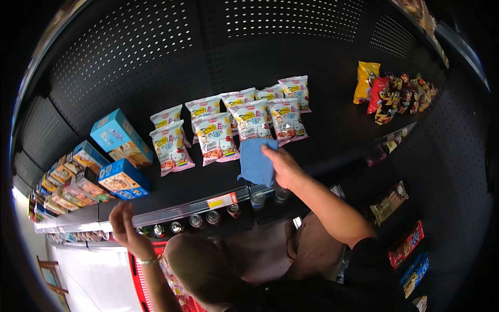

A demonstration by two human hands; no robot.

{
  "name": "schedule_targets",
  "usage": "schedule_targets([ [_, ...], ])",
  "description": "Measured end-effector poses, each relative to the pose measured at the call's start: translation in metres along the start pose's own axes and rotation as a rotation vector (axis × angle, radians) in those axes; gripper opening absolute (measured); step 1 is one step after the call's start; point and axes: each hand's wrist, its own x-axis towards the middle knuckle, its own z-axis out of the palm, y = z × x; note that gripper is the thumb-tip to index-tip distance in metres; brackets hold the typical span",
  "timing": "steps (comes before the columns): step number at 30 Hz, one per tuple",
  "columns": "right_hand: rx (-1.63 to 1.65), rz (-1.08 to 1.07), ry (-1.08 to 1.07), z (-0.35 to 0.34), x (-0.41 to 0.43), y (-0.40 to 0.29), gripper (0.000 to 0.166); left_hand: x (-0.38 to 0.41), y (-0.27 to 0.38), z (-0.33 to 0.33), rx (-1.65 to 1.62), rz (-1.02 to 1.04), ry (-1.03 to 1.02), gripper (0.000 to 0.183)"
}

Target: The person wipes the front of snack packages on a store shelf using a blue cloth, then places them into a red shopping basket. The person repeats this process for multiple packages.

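A folded blue cloth (pixel 255 162) is pinched in my right hand (pixel 286 165), thumb on top, at the front part of the black shelf (pixel 327 136). Just behind the cloth stand two staggered rows of white and pink snack bags (pixel 216 138), which lean back slightly. My left hand (pixel 126 230) holds nothing; its fingers are spread and blurred near the shelf's front edge. Closest to that hand are a blue snack box (pixel 124 179) and the clear price rail (pixel 175 208). A taller light blue box (pixel 121 136) rises behind the small one.
More boxes (pixel 64 183) line the shelf's left end. Yellow, red and dark snack bags (pixel 390 93) stand at its far right. Drink cans (pixel 195 220) sit on a level below. A red basket (pixel 140 280) with packets is beside my knee. Perforated panels (pixel 128 43) back the shelf.
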Motion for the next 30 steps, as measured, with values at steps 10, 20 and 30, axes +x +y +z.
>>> schedule_targets([
  [10,0.020,-0.349,0.657,-0.084,0.036,-0.098,0.050,-0.030,0.028,0.217,-0.540,-0.238,-0.600,0.006],
  [20,-0.951,-0.477,0.648,-0.160,0.162,-0.054,0.060,-0.084,-0.010,0.263,-0.489,-0.498,-0.766,0.008],
  [30,-0.603,-0.544,0.469,-0.163,0.157,-0.055,0.041,-0.076,-0.010,0.271,-0.466,-0.547,-0.783,0.008],
])
